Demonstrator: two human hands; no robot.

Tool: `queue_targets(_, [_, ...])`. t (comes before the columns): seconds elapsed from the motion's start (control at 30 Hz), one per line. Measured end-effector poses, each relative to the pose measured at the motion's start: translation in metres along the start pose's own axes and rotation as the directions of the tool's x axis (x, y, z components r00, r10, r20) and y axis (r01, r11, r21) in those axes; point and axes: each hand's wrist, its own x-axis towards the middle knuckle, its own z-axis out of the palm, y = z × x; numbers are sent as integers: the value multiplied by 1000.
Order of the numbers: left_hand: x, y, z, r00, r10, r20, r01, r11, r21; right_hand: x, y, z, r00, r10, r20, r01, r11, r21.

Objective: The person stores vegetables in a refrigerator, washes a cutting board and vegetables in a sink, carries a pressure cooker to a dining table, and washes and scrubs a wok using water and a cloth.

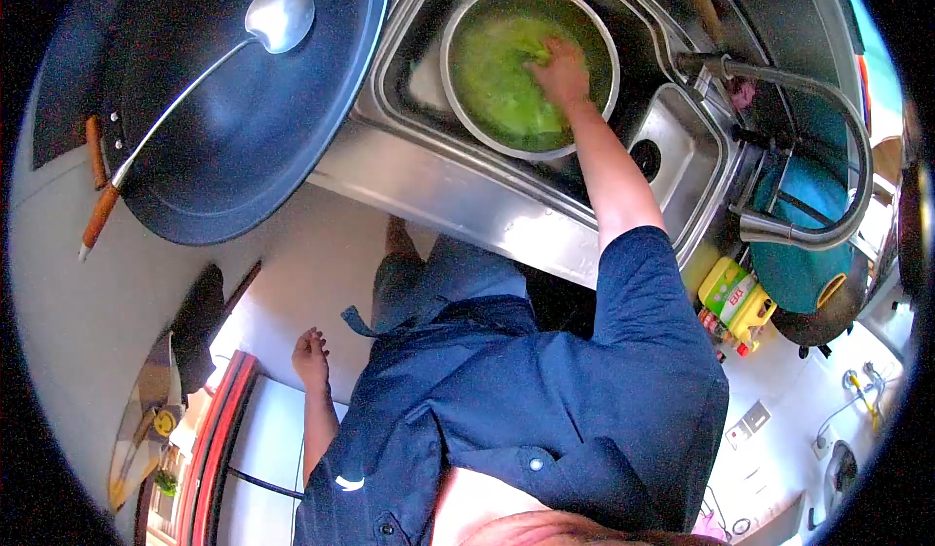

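A round metal bowl [455,108] stands in the sink, holding bright green leaves [516,98] in cloudy, greenish water. My right hand [563,75] reaches into it from the right, its fingers closed around some of the leaves; the fingertips are partly hidden. Away from the sink, at my left side, my left hand [312,359] hangs with loosely curled fingers and nothing in it.
At the upper left, a large dark wok [234,147] holds a metal ladle [280,17] with a wooden handle. A curved faucet [857,147] rises right of the sink [438,171]. Beyond the small basin [682,137] are a teal lid-like object [804,244] and a yellow-green bottle [735,298].
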Motion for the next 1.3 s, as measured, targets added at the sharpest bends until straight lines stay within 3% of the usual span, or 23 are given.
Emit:
queue_targets(0.03, [2, -2, -1, 1000, -8, 12, 7, 1000, 17, -1, 3, 0, 1000, 2, 1, -2, 1000, -1])
queue_targets(0.1, [2, -2, 0, 1000, -16, 25, 15, 999, 35, 1, 10, 4, 992, 7, 129, 19, 980, -200])
queue_targets(0.2, [2, -6, 3, 1000, -20, 24, 20, 1000, 14, -7, 23, 37, 975, -46, 218, 105, 957, -270])
queue_targets(0.23, [2, -9, 4, 999, -40, 34, 39, 999, 7, -13, 23, 40, 975, -43, 219, 103, 957, -271])
queue_targets(0.3, [2, -12, 6, 997, -60, 46, 60, 998, 2, -36, -13, 13, 928, -18, 372, 128, 954, -271])
queue_targets(0.43, [1, -9, 8, 996, -70, 57, 68, 997, 34, -40, -24, 0, 931, -13, 365, 117, 958, -263])
queue_targets(0.53, [6, -12, 9, 996, -68, 65, 67, 998, 14, -28, -4, 22, 957, -97, 273, 132, 985, -113])
queue_targets(0.6, [7, -8, 9, 995, -77, 70, 78, 997, -6, -22, -11, 20, 966, 21, 259, -55, 991, 124])
queue_targets(0.7, [6, -5, 7, 995, -67, 71, 67, 998, 0, -12, -17, 14, 961, 149, 234, -184, 974, 134])
queue_targets(0.83, [5, -6, 5, 996, -68, 60, 68, 998, 6, -17, -25, -27, 976, 127, 177, -122, 992, -35])
queue_targets(0.9, [2, -8, 4, 996, -73, 53, 73, 997, 9, -8, -3, -3, 993, 12, -115, -39, 972, -232])
queue_targets(0.93, [0, -9, 3, 996, -71, 52, 69, 997, 29, -5, 1, 4, 993, 10, -115, -37, 972, -230])
queue_targets(1.0, [-3, -14, 1, 996, -68, 49, 66, 997, 48, -1, -4, 12, 982, 173, -77, -182, 976, -122])
queue_targets(1.03, [-5, -17, 1, 996, -69, 58, 67, 997, 34, 4, -7, 17, 982, 172, -76, -180, 976, -120])
queue_targets(1.1, [-9, -18, 1, 995, -69, 65, 68, 998, 19, 12, -18, 29, 986, 153, 64, -165, 946, 280])
queue_targets(1.13, [-13, -18, 2, 996, -77, 55, 77, 997, 4, 12, -32, 34, 986, 151, 65, -163, 945, 282])
queue_targets(1.2, [-12, -19, 3, 995, -80, 56, 80, 997, -8, 2, -79, 15, 985, 50, 166, -24, 988, -152])
queue_targets(1.3, [-7, -23, 3, 995, -83, 63, 84, 996, -13, -9, -81, 7, 978, 20, 206, 8, 991, -135])
